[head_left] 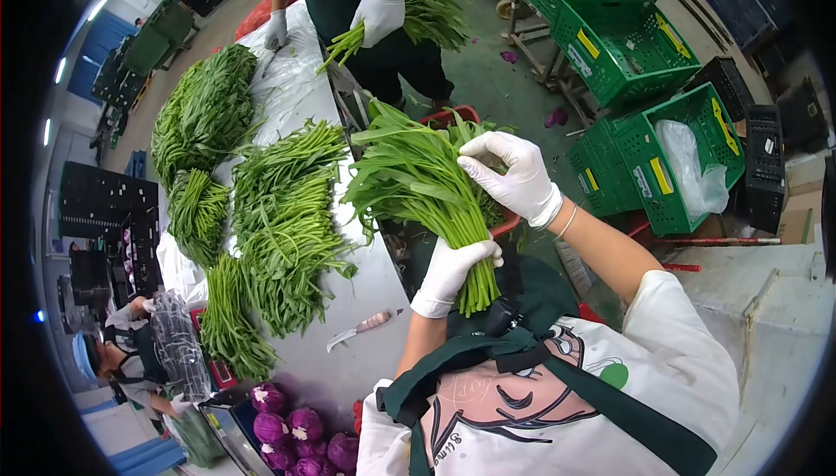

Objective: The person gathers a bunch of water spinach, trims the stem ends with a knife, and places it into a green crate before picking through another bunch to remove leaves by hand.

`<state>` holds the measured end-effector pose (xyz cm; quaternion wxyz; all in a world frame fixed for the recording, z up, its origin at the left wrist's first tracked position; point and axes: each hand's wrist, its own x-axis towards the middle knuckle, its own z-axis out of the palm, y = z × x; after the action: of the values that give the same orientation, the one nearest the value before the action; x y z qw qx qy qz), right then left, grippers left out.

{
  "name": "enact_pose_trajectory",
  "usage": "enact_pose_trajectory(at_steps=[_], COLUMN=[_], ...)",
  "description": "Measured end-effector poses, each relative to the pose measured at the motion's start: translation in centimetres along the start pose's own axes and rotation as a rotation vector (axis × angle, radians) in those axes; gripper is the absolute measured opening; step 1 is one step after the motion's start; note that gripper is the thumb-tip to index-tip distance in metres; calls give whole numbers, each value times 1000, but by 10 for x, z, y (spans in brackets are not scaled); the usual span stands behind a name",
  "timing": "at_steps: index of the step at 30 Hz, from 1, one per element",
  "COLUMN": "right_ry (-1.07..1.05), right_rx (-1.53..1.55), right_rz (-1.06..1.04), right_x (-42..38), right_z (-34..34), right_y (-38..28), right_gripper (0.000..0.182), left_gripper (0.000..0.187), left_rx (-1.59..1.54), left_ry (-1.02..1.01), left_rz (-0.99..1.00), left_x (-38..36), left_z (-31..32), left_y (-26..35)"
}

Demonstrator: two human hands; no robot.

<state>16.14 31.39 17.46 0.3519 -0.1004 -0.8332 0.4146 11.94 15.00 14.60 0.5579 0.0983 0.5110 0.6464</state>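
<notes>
My left hand, in a white glove, is wrapped round the stems of a bunch of water spinach. The cut stem ends stick out below that fist, and the leaves fan up and to the left. At the right edge of the leaves is my gloved right hand, its thumb and fingers pinched together. What lies between those fingertips is too small to make out. Left of the bunch, the metal table carries piles of the same greens and a small knife with a light handle.
Across the table, a co-worker's gloved hand holds another bunch. Green crates stand at the right, one with a plastic bag. Purple cabbages lie at the table's near end. Another person in a blue cap handles clear plastic.
</notes>
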Motion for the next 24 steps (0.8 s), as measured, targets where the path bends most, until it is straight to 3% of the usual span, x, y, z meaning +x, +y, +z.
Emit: enact_pose_trajectory(at_steps=[5, 8, 11, 13, 18, 21, 24], right_ry=[-48, -83, -82, -131, -265, -320, -267], right_rx=[122, 41, 308, 234, 89, -209, -298], right_rz=[100, 74, 280, 332, 279, 61, -180], right_x=[-7, -6, -4, 7, 23, 30, 30], right_z=[1, -5, -6, -17, -25, -31, -25], right_y=[3, -3, 2, 3, -4, -14, 8], right_gripper=[8, 6, 6, 11, 12, 12, 12], left_gripper=[18, 18, 18, 18, 14, 14, 16], left_rx=[-4, -19, -29, 8, 105, 117, 109], left_ry=[-28, -39, -27, 6, 32, 31, 15], left_rz=[5, 7, 23, 24, 53, 57, 52], left_x=[1, 1, 1, 1, 1, 0, 0], left_z=[0, 1, 1, -1, -1, 0, -2], left_y=[-4, -5, -4, -3, -2, -1, -1])
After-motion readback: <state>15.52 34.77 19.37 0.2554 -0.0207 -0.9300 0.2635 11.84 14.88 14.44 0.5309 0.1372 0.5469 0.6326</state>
